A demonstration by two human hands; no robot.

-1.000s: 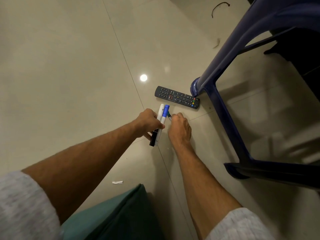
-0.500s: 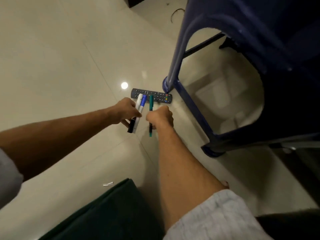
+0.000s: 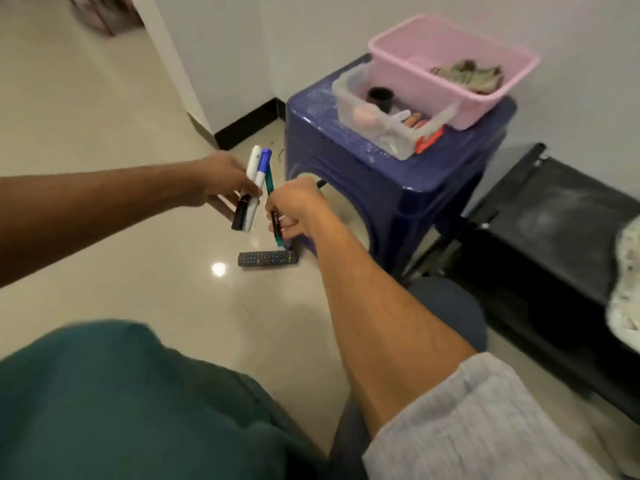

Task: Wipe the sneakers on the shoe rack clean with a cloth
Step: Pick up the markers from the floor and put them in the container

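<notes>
left grip (image 3: 225, 183): clenched round two markers (image 3: 258, 168), centre frame. One has a white cap, one a blue cap, a black end pokes out below my fingers.
right grip (image 3: 298, 209): pinching a green pen (image 3: 269, 183), tilted, top end just beside the blue cap, lower tip pointing down at the floor.
text: pen barrel has print, too blurred to read. Same for the remote's buttons.
remote (image 3: 268, 258): flat on the floor (image 3: 104, 116), below my right grip, one end by the stool's foot.
stool (image 3: 381, 188): blue plastic, right of centre, carrying a pink basket (image 3: 398, 64) and a clear container (image 3: 349, 102) side by side and touching.
crumpled fabric (image 3: 471, 76): grey-olive, inside the pink basket, upper right.
black rack (image 3: 554, 209): low, right side of frame, just beside the stool.
pale speckled item (image 3: 627, 289): on the rack at the right edge, cut off by the frame. Can't tell if it's a sneaker.
me: green trouser leg (image 3: 121, 393) lower left, grey sleeve (image 3: 467, 420) lower right.
</notes>
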